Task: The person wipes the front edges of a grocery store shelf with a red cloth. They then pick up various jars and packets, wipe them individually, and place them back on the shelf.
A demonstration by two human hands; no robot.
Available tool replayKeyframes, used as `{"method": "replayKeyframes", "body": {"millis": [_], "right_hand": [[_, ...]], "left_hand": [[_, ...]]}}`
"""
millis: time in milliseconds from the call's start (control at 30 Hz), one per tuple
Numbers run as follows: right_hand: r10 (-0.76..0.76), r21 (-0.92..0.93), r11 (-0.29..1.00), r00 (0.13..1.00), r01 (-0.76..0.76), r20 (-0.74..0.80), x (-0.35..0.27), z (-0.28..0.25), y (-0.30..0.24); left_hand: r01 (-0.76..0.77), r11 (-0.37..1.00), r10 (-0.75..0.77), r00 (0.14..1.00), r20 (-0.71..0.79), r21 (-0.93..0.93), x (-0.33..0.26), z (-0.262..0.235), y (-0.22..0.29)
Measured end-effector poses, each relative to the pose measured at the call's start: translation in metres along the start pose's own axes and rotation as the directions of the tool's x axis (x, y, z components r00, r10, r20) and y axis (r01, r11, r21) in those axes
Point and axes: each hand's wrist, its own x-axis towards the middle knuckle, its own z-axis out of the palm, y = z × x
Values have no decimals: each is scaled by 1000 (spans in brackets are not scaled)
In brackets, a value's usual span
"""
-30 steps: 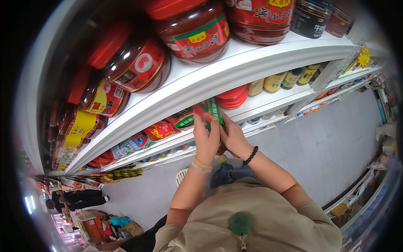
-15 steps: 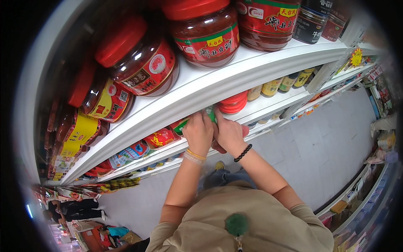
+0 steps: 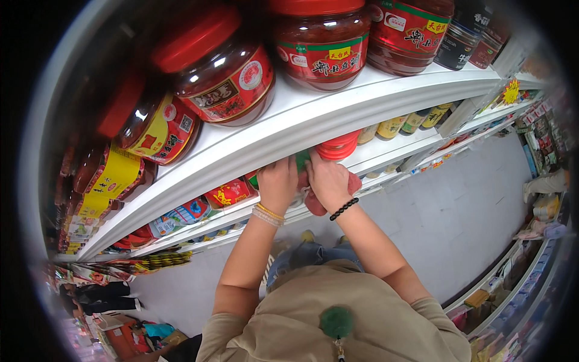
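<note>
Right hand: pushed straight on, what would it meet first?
Most likely the green item by the right hand, just below the white shelf edge in the picture; depth there is unclear.

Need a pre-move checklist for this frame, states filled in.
1. Both hands visible: ok, left hand and right hand side by side at the lower shelf.
2. Grip on green item: cannot tell, fingers hide most of it.
3. Reddish cloth held: ok, bunched under the right hand.
4. Clearance to red stack: not ok, right hand right beside it; contact unclear.
5. Middle red-lidded jar standing on the upper shelf: ok.
</note>
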Motion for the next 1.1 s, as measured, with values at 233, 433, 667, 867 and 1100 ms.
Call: {"method": "replayKeyframes", "body": {"millis": [233, 433, 667, 867, 1100], "right_hand": [[-26, 36, 999, 1000, 26, -18, -41, 12, 7], [11, 5, 1000, 985, -12, 173, -40, 6, 1], [-94, 72, 994, 978, 82, 187, -33, -9, 0], [-145, 50, 989, 954, 137, 261, -19, -4, -11], [-122, -115, 975, 894, 188, 431, -15, 0, -12]], "left_hand": [[170, 981, -170, 985, 5, -93, -18, 5, 0], [211, 977, -201, 949, 242, -13, -37, 6, -6], [141, 982, -133, 988, 73, -127, -26, -19, 4], [432, 871, -438, 898, 26, -237, -35, -42, -20], [327, 925, -348, 934, -83, -195, -26, -37, -39]]}}
